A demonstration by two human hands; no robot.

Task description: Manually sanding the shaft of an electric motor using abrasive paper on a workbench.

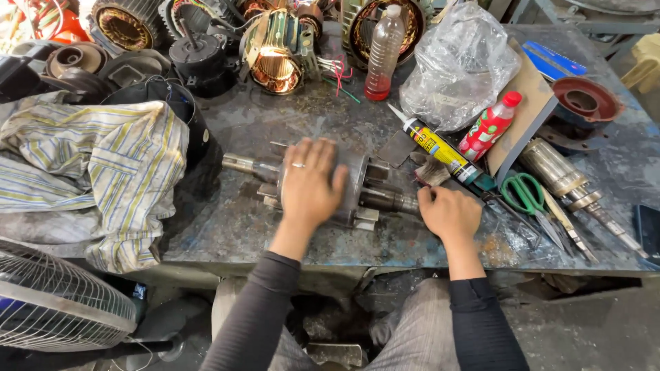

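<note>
From the head camera, a grey metal motor rotor (357,185) lies on its side near the front edge of a stained steel workbench (275,124), its shaft pointing left and right. The left hand (308,184) lies flat on top of the rotor body, fingers spread and pressing down rather than wrapping round it; a ring shows on one finger. The right hand (450,213) is at the rotor's right shaft end (392,199), fingers curled in toward the shaft, but whether they actually pinch it cannot be told from here. Just beyond that hand lie a small brush (432,172) and a yellow sealant tube (440,148), with a red bottle (489,127) beside them. Green-handled scissors (526,194) rest to the right, near a second rotor shaft (567,182). A striped cloth (96,165) is heaped at the bench's left, a clear plastic bottle (383,51) and a crumpled plastic bag (460,65) stand at the back, and copper-wound stators (275,58) line the far edge. A fan guard (55,302) shows at lower left.
</note>
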